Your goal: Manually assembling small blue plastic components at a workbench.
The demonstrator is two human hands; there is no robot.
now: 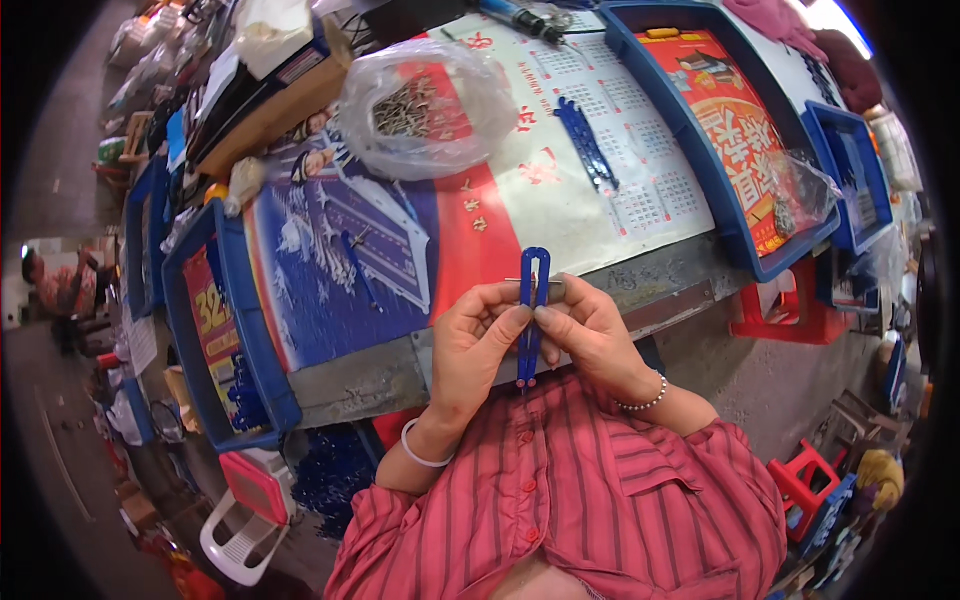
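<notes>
My left hand [484, 330] and my right hand [592, 335] meet in front of my chest at the table's near edge. Between their thumbs and fingers they grip a narrow blue two-legged piece [537, 262], its rounded closed end up and pinkish tips down. A thin metal pin [513, 280] shows crosswise at its upper part; the fingers hide how it sits there. Beyond my hands, a clear plastic bag [480, 95] holds many small metal parts [405, 110]. Thin metal rods [335, 250] and a blue piece [358, 268] lie on the printed sheet to the left.
A row of blue pieces [587, 145] lies on the calendar sheet [640, 205]. Blue trays flank the table, one at left [268, 370] with blue pieces, another at right [690, 175]. A power screwdriver [522, 18] lies at the back. Stools [250, 520] stand below.
</notes>
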